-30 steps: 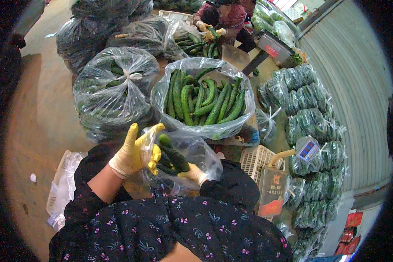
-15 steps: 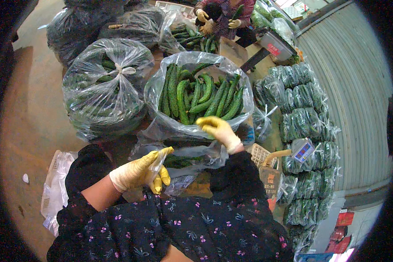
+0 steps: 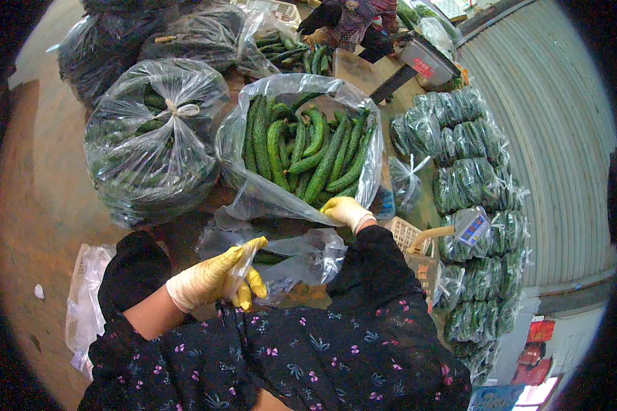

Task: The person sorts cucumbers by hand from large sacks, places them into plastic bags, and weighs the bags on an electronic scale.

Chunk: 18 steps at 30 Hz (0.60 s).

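Green, bumpy cucumbers [image 3: 327,164] fill a large clear plastic bag [image 3: 230,154] that stands wide open in front of me. My left hand [image 3: 216,279], in a yellow-and-white glove, is closed on a strip of clear plastic film [image 3: 243,266] between thumb and fingers. Below the bag's near rim, more thin plastic sheet [image 3: 322,255] lies over dark green cucumbers. My right hand [image 3: 349,212], gloved the same way, is at the near right rim of the large bag. Its fingers are curled together near the cucumber ends; what they grip is hidden.
A tied bag of cucumbers [image 3: 154,147] stands on the left. Stacked bagged cucumbers [image 3: 469,181] line the right side beside a scale display [image 3: 472,226] and a plastic crate [image 3: 403,234]. Another person [image 3: 353,24] bends over at the back, near loose cucumbers [image 3: 281,49].
My right hand has come back toward me from over the cucumbers to the bag's near rim, its fingers now curled in. The left still holds the film. The person behind has bent or shifted.
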Motion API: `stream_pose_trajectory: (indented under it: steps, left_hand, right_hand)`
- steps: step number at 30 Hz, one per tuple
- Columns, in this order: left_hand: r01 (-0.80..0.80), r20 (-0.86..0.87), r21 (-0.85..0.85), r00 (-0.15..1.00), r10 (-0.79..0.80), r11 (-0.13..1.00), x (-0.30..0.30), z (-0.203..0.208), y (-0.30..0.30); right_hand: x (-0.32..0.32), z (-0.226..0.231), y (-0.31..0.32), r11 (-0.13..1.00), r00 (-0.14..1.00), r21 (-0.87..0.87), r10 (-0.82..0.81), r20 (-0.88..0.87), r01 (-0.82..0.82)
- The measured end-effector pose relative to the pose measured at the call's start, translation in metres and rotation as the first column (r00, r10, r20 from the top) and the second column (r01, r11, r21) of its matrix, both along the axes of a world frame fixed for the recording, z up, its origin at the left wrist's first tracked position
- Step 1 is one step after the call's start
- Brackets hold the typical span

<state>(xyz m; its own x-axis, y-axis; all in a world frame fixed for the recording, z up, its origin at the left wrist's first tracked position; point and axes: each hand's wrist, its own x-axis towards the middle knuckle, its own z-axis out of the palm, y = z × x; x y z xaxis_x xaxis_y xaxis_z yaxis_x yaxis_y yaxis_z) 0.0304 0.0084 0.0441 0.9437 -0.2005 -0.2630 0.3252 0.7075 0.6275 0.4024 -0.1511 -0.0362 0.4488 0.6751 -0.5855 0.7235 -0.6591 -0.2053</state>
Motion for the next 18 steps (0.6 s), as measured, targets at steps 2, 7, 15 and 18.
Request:
stream_pose_trajectory:
  steps: [2, 7, 15, 18]
  left_hand:
    - [-0.004, -0.002, 0.010, 1.000, 0.004, 1.000, 0.001, 0.001, 0.002]
    - [-0.021, 0.036, -0.041, 0.999, 0.022, 0.999, 0.002, -0.004, 0.004]
    - [-0.026, 0.058, -0.096, 0.998, 0.032, 0.995, 0.000, -0.008, 0.009]
    - [-0.055, 0.038, -0.068, 0.998, 0.058, 0.996, -0.003, -0.005, 0.011]
  right_hand:
    - [0.000, 0.002, 0.021, 0.975, 0.981, 0.179, -0.157, 0.115, 0.135]
    - [-0.006, -0.011, 0.074, 0.817, 0.799, 0.250, -0.569, 0.196, 0.520]
    - [0.000, -0.020, 0.067, 0.718, 0.746, 0.398, -0.656, 0.112, 0.572]
    - [0.000, -0.012, 0.065, 0.710, 0.742, 0.544, -0.634, 0.219, 0.447]
